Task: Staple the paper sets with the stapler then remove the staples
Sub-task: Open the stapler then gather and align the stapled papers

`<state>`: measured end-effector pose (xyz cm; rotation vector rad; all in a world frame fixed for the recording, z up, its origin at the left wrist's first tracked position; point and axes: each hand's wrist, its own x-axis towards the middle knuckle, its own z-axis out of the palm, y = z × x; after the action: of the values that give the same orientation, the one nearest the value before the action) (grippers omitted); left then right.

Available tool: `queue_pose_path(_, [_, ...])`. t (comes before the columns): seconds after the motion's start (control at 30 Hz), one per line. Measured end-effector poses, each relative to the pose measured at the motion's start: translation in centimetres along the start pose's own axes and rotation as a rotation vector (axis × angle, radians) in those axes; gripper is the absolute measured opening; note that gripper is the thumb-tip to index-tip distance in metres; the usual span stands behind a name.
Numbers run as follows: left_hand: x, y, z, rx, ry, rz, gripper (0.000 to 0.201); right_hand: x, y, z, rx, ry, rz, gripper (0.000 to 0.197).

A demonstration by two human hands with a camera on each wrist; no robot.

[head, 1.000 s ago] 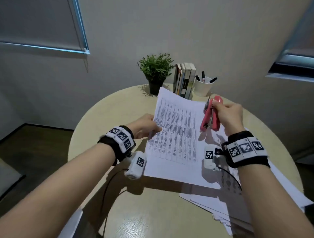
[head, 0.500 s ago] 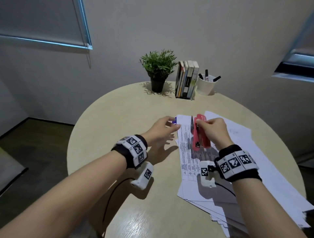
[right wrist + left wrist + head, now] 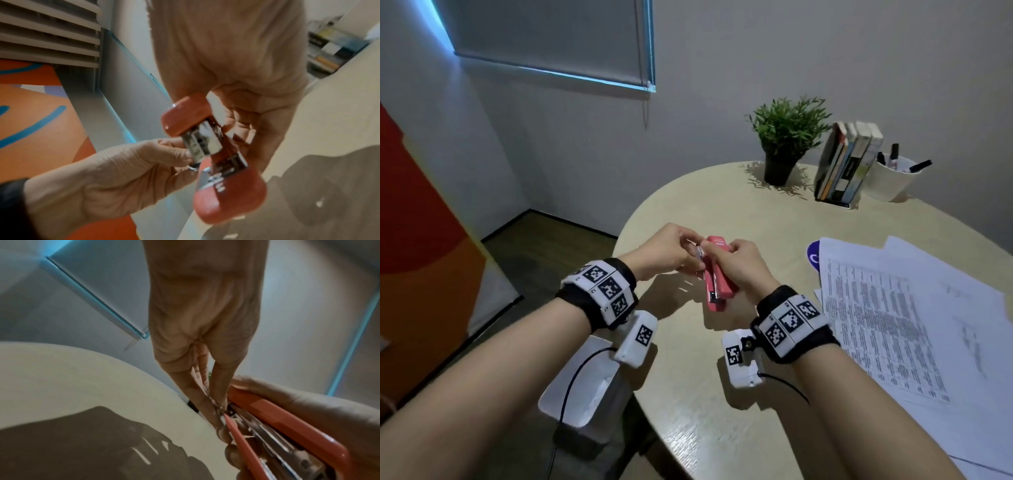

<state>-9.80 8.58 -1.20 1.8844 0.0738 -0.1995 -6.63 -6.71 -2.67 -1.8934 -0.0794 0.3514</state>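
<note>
A red stapler (image 3: 717, 291) hangs in the air over the left part of the round table (image 3: 722, 394). My right hand (image 3: 726, 260) grips its body, fingers curled round it. My left hand (image 3: 697, 251) pinches the metal part at the stapler's front end. In the left wrist view, thumb and finger of the left hand (image 3: 218, 408) meet at the metal beside the stapler (image 3: 287, 426). The right wrist view shows the stapler (image 3: 205, 138) end on, with the left hand (image 3: 185, 154) at its shiny metal nose. The printed paper sets (image 3: 893, 325) lie on the table to the right, untouched.
A potted plant (image 3: 786, 137), a row of books (image 3: 849, 164) and a white cup of pens (image 3: 893, 178) stand at the table's far side. A blue round thing (image 3: 813, 257) peeks from under the papers. A white bin (image 3: 582, 387) sits below the table's left edge.
The paper that my left hand held up has gone down onto the pile. Both hands moved left with the stapler, and the left hand now pinches its front end.
</note>
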Motion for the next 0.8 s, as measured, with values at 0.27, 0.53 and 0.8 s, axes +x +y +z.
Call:
queue_pose_path(0.27, [-3.6,-3.5,-8.2,0.25,0.073,-0.073,0.034,-0.3,-2.4,8.8,0.122,-0.244,0.037,0.028])
queue_pose_path(0.53, [-6.9,-5.6,-14.9,0.342,0.108,-0.14,0.034,-1.0,-3.7,16.7,0.277,-0.365,0.118,0.019])
queue_pose_path(0.8, [-8.6,-8.3,-18.7,0.552,0.046,-0.286,0.025,-1.1,-2.3,23.5,0.269,-0.387,0.249,0.043])
